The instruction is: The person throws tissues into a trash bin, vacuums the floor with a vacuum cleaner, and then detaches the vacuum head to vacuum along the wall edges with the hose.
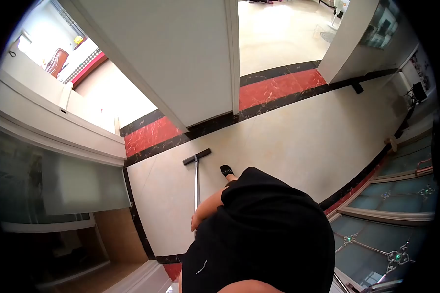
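Note:
A mop (197,180) with a silver pole and a narrow black crossbar head stands tilted, its head (198,156) resting on the pale tiled floor. My right hand (194,223) reaches across in front of my body, fingers closed round the pole. Below that hand, the pole passes behind my black shirt (274,234). At the lower left edge of the shirt a sliver of bare skin shows, but my left hand is out of sight. A black shoe (226,170) is on the floor to the right of the mop head.
Red and black stone thresholds (151,136) cross two doorways. A white wall (200,63) stands between them. Glass-panelled doors (366,239) are on the right, and a frosted glass panel (83,185) on the left. A small dark object (358,88) lies by the far wall.

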`<action>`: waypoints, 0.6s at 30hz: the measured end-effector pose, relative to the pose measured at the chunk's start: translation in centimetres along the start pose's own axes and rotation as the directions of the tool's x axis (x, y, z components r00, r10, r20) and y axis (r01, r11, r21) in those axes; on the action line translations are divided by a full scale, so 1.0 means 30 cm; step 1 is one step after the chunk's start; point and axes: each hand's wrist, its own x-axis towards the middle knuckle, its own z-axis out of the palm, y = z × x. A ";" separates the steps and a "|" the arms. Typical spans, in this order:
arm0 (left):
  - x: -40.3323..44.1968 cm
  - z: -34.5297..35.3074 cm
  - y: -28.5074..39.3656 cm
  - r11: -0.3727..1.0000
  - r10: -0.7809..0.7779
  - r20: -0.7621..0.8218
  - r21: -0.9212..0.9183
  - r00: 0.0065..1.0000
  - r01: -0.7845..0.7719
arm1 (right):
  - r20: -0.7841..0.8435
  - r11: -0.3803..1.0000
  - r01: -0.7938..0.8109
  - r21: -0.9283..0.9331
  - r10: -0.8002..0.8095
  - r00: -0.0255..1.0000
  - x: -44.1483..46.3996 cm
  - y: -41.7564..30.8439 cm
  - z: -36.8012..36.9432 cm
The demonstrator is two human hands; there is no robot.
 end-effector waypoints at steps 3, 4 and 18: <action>-0.013 0.028 0.041 1.000 -0.008 0.044 0.006 0.999 0.008 | 0.023 0.987 -0.074 0.141 0.072 0.997 -0.103 -0.122 -0.091; -0.017 0.036 0.058 1.000 -0.011 0.060 0.013 0.998 0.010 | 0.016 0.982 -0.092 0.167 0.091 0.996 -0.137 -0.163 -0.133; 0.057 0.224 0.259 0.991 -0.048 0.248 0.130 0.967 0.016 | -0.137 0.951 -0.294 0.101 0.306 0.942 -0.538 -0.284 -0.323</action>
